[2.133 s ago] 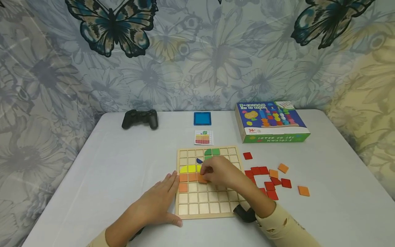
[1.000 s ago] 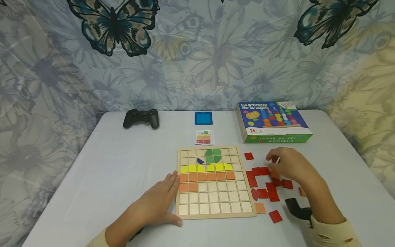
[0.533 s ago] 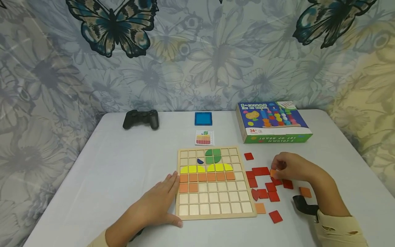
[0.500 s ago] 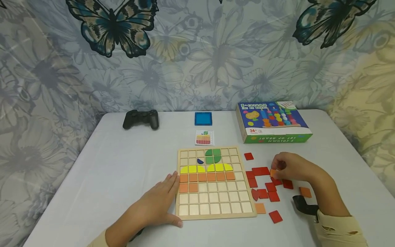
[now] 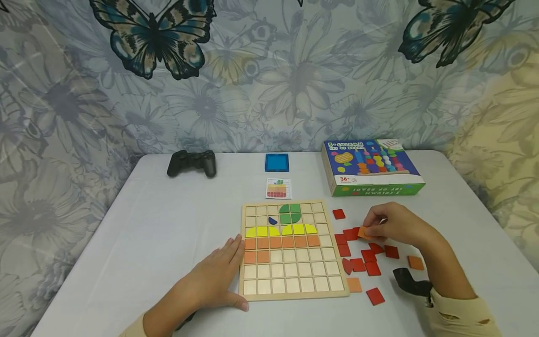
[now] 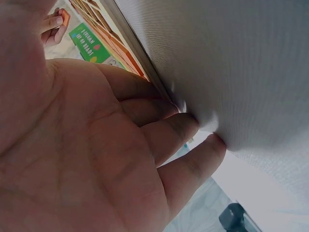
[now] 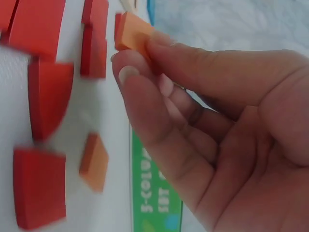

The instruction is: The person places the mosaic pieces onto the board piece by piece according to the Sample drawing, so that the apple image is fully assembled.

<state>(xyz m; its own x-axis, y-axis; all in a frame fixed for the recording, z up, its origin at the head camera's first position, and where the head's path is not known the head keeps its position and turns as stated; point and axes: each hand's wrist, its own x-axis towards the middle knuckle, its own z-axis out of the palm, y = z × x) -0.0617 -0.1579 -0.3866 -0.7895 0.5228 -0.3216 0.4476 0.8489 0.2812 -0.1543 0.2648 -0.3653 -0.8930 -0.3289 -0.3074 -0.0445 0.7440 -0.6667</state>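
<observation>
My right hand (image 5: 400,227) pinches an orange square tile (image 7: 133,31) between thumb and fingertips, just above the loose red tiles right of the wooden grid board (image 5: 294,296). The left hand (image 5: 210,278) lies with extended fingers along the board's left edge, fingertips touching it in the left wrist view. On the board, four-part green leaf pieces (image 5: 290,214), a dark blue half-round piece (image 5: 273,220), a row of yellow tiles (image 5: 262,231) and a row of orange tiles (image 5: 288,242) fill cells. A second orange row holds two tiles (image 5: 263,256) at its left end.
Several red tiles (image 5: 372,268) lie right of the board, with orange tiles (image 5: 415,262) among them. Behind the board are a printed pattern card (image 5: 278,188), a blue tray (image 5: 277,163), a game controller (image 5: 192,163) and a toy box (image 5: 372,166).
My right hand has gone from the board to the loose tiles, then picked up an orange tile and lifted it slightly leftward. More orange tiles sit on the board. The left hand stays put.
</observation>
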